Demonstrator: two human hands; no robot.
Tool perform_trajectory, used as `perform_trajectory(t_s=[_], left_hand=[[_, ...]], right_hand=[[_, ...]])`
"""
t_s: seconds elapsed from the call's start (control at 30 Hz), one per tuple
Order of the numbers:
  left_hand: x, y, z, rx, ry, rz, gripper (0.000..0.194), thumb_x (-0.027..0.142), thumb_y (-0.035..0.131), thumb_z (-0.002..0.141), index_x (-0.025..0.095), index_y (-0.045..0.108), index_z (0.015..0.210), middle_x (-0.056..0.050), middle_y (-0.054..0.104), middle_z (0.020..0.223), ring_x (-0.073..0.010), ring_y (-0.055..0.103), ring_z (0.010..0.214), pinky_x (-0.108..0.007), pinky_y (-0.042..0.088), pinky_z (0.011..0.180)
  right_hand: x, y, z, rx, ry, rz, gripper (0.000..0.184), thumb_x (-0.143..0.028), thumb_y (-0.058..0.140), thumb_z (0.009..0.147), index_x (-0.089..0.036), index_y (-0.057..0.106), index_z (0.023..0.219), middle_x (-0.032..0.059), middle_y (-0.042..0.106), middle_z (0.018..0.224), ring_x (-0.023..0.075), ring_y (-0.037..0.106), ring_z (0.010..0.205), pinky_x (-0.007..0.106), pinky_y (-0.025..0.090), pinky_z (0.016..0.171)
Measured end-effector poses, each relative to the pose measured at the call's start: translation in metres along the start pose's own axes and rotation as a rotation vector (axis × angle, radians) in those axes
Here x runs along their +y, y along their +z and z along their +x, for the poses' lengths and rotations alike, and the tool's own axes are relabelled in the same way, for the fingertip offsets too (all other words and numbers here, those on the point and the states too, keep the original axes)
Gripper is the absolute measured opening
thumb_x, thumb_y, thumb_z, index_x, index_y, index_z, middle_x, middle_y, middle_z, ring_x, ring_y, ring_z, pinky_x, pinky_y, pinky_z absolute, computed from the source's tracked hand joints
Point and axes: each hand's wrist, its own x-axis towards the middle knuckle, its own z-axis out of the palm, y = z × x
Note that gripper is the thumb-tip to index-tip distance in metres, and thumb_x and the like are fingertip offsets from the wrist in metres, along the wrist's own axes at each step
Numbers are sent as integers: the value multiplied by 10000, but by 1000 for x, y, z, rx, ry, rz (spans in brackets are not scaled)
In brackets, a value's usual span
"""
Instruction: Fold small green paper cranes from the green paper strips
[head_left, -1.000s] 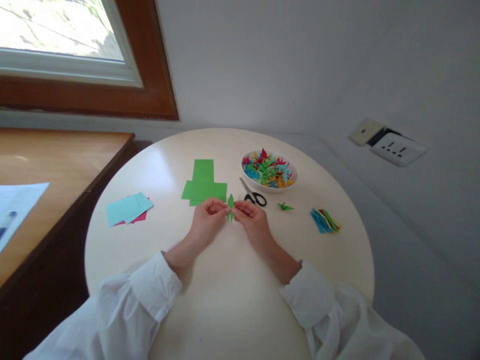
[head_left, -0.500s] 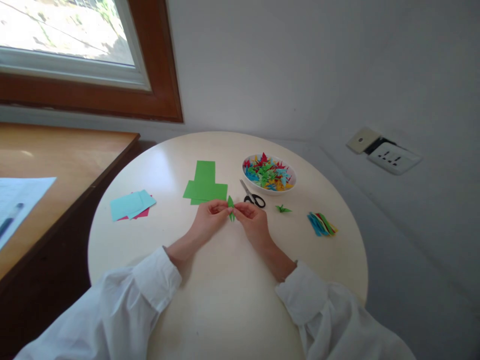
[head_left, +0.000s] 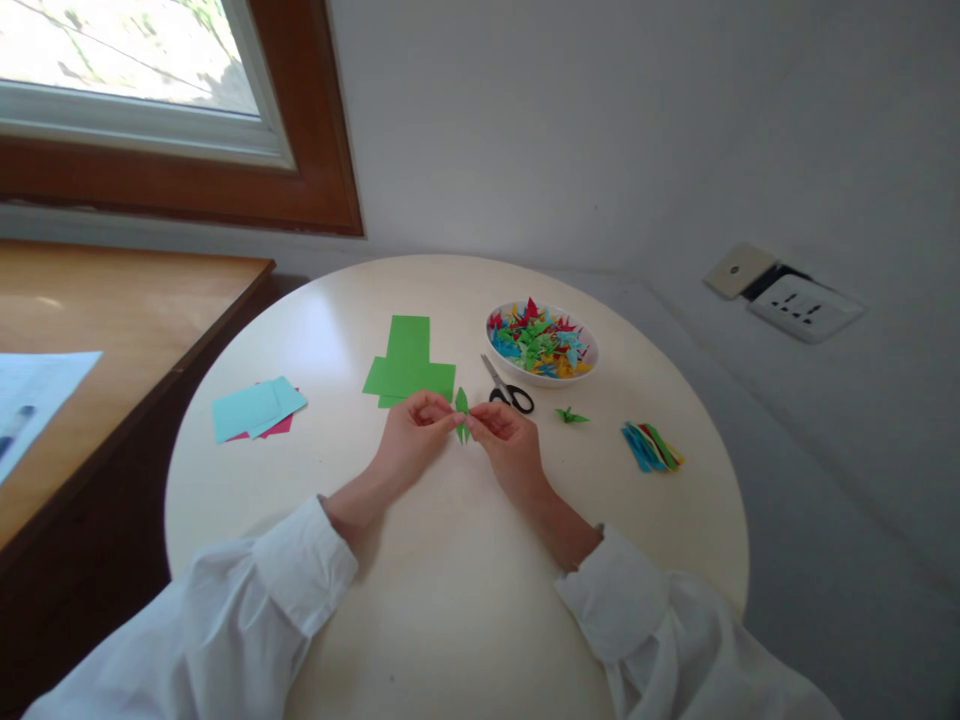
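Observation:
A small folded piece of green paper (head_left: 462, 402) stands upright between my hands, narrow and pointed at the top, with split points below. My left hand (head_left: 417, 432) pinches its left side between thumb and fingers. From the other side my right hand (head_left: 511, 440) pinches it too, and the fingertips cover its middle. Just beyond my left hand lie green paper sheets (head_left: 409, 358), overlapping. Black-handled scissors (head_left: 511, 393) rest beyond my right hand, their handles close to its fingers. A finished green paper crane (head_left: 571, 416) sits to the right of that hand.
A white bowl (head_left: 491, 362) full of colourful paper cranes stands at the back right of the round white table (head_left: 450, 620). Folded paper strips (head_left: 651, 448) lie at the right. Light blue and pink sheets (head_left: 259, 408) are at the left. A wooden desk (head_left: 135, 300) adjoins on the left.
The view has shifted slightly. Both hands still pinch the green paper, whose upper part and lower points look a little wider now.

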Motion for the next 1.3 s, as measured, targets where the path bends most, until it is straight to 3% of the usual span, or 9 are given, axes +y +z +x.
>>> perform_trajectory(t_s=[0.37,0.8,1.03,1.3], left_hand=[[0,0,-1,15,18,34,215,289,772,528,128,664,621,-10,647,594,-101,532,532,-222,387,530],[2,-1,-1,-8,28,7,275,285,778,527,143,601,682,24,612,538,-89,529,501,-201,382,510],[3,-1,-1,-74,-30,-62,266,293,789,501,142,654,672,-13,666,605,-116,570,544,-240,441,551],[0,-3,-1,-113,-7,-31,177,262,742,574,154,643,675,7,614,544,-105,525,502,-226,390,493]], right_hand=[[1,-4,-1,-41,77,5,145,-284,696,564,-177,633,638,-22,600,583,105,510,540,253,412,550],[-2,-1,-4,-35,39,-40,152,-306,686,585,-179,613,626,-27,575,556,96,477,516,239,392,511],[4,-3,-1,-84,171,79,259,-292,732,537,-182,653,757,-6,645,658,108,549,567,255,446,561],[-3,-4,-1,-174,64,-103,192,-350,674,617,-178,607,565,-32,553,482,93,480,456,245,409,480]])
